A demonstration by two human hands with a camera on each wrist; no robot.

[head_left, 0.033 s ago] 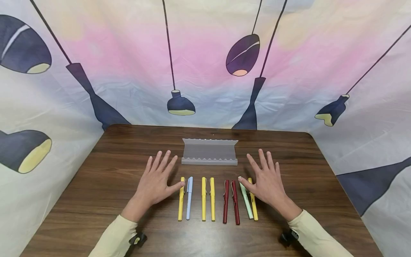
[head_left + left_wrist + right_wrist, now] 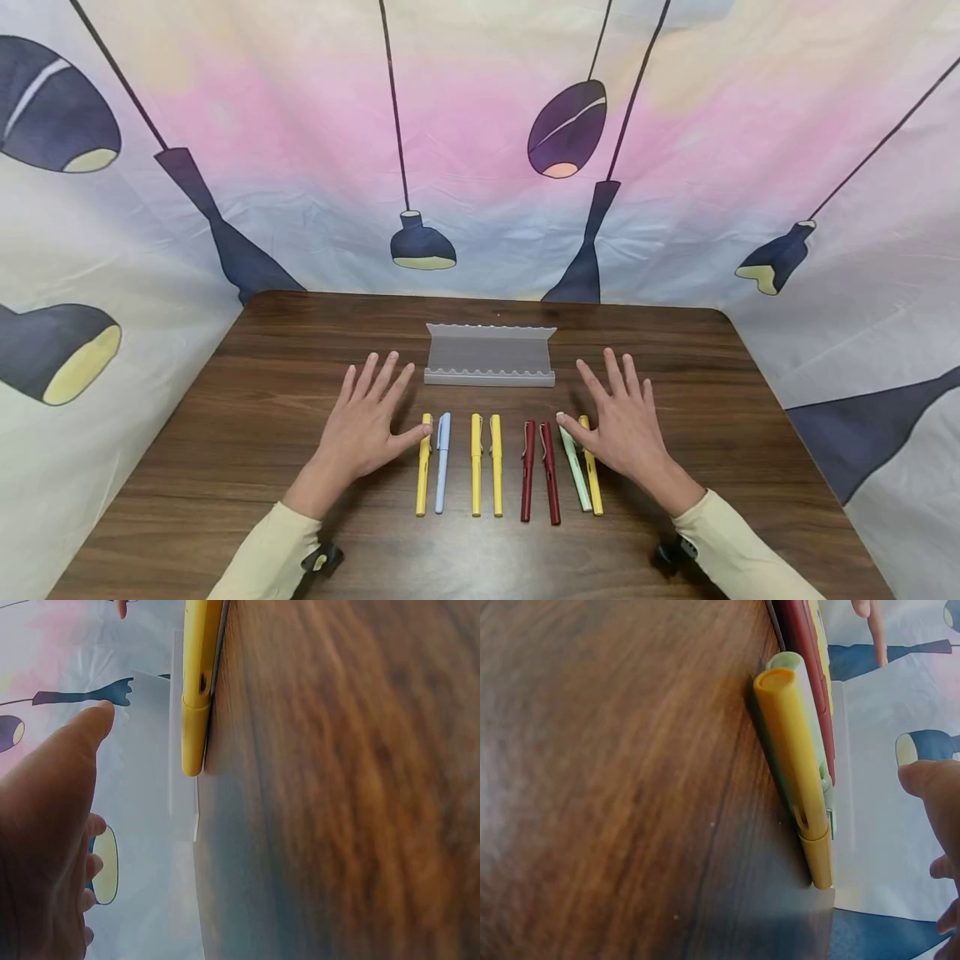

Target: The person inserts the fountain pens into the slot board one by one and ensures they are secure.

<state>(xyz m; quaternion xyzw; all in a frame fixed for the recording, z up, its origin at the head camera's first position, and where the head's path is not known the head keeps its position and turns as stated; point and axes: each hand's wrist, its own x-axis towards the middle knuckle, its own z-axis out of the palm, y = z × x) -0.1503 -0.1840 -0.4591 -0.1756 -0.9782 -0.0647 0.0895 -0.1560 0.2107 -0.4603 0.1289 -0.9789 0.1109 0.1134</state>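
Observation:
My left hand (image 2: 363,427) hovers palm down with its fingers spread, its thumb overlapping the cap end of a yellow pen (image 2: 422,487) in the head view. Beside that pen lies a light blue pen (image 2: 442,467). Two more yellow pens (image 2: 476,467) lie in the middle, then two dark red pens (image 2: 527,475). My right hand (image 2: 626,427), also spread, has its thumb over the top of a light green pen (image 2: 576,475); another yellow pen (image 2: 791,742) lies alongside. Neither hand holds anything. Behind the row stands a translucent pen rack (image 2: 491,354) with scalloped edges.
Everything lies on a dark wooden table (image 2: 262,400) with rounded far corners. A fabric backdrop (image 2: 480,167) printed with hanging lamps surrounds its back and sides. Both wrists wear small black devices (image 2: 322,560) beneath the cream sleeves.

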